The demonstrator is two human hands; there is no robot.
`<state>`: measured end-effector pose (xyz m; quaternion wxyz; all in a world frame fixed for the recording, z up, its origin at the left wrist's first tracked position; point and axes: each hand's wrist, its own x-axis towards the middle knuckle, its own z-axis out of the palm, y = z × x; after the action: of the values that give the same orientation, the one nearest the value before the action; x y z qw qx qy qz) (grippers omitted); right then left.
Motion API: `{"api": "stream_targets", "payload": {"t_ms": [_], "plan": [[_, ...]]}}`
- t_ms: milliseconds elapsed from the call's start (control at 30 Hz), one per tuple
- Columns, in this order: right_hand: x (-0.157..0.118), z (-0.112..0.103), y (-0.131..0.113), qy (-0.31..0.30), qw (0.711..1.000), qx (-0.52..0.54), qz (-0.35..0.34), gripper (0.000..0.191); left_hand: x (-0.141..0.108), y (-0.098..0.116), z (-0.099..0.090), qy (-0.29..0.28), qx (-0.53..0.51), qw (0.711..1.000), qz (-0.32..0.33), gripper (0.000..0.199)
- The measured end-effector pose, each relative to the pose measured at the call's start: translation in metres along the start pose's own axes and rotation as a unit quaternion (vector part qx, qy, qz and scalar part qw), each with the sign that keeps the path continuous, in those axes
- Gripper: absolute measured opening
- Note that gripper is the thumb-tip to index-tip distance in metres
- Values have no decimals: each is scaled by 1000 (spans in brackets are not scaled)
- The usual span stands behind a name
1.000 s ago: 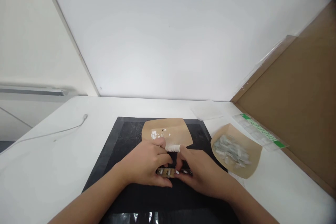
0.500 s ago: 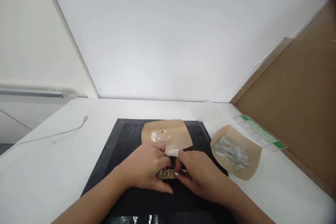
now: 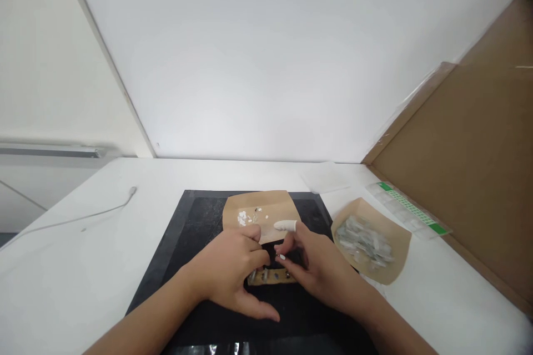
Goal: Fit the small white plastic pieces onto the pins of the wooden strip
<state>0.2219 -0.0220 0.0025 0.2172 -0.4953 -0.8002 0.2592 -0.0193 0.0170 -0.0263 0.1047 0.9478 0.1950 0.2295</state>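
Note:
A short tan strip (image 3: pixel 272 277) with small clear pieces and dark spots along it lies on the black mat (image 3: pixel 233 324). My left hand (image 3: pixel 233 269) is over its left end, fingers bent at the far edge and thumb stretched out in front. The hand hides whether they touch the strip. Above the strip's right end, my right hand (image 3: pixel 314 263) pinches thumb and a finger together; anything between them is too small to name. Its index finger, in a white finger cot (image 3: pixel 285 226), points out to the left. Behind both hands lies a brown paper tray (image 3: pixel 287 205) with small white bits (image 3: pixel 242 217).
On the right stands a second brown paper tray (image 3: pixel 397 266) holding many clear plastic pieces (image 3: pixel 366 241). Beside it lies a clear case with a green label (image 3: pixel 412 208) along a brown board (image 3: pixel 470 177). A white cable (image 3: pixel 95 213) runs across the table's left side.
My right hand has lifted off the strip, and its index finger has moved away from my left hand. More of the strip shows. My left hand stays almost in place.

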Motion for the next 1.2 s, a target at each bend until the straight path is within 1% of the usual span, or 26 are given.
{"api": "stream_targets", "payload": {"t_ms": [133,233,333,433,500,567,700,867,1000,1200], "plan": [[1,0,-3,6,997,78,23,17,-1,1,0,24,-13,1000,14,58],[2,0,-5,17,991,129,30,20,0,1,-4,58,-15,998,24,53],[4,-1,-5,27,987,153,37,21,2,3,-8,96,-8,995,39,46],[6,-1,-5,28,985,165,39,21,4,6,-11,143,-4,988,51,32],[6,0,-5,27,982,185,33,21,5,8,-11,172,-2,984,45,19],[5,2,-5,25,978,208,25,22,6,9,-11,186,-6,982,34,12],[3,5,-5,21,970,242,13,24,8,10,-12,187,-47,981,24,16],[3,7,-4,15,966,260,0,22,12,11,-16,205,-110,972,39,21],[3,9,-3,28,974,225,-12,22,12,12,-16,199,-137,970,41,17],[3,7,-7,59,988,142,-32,23,12,11,-13,185,-152,971,22,17]]}}
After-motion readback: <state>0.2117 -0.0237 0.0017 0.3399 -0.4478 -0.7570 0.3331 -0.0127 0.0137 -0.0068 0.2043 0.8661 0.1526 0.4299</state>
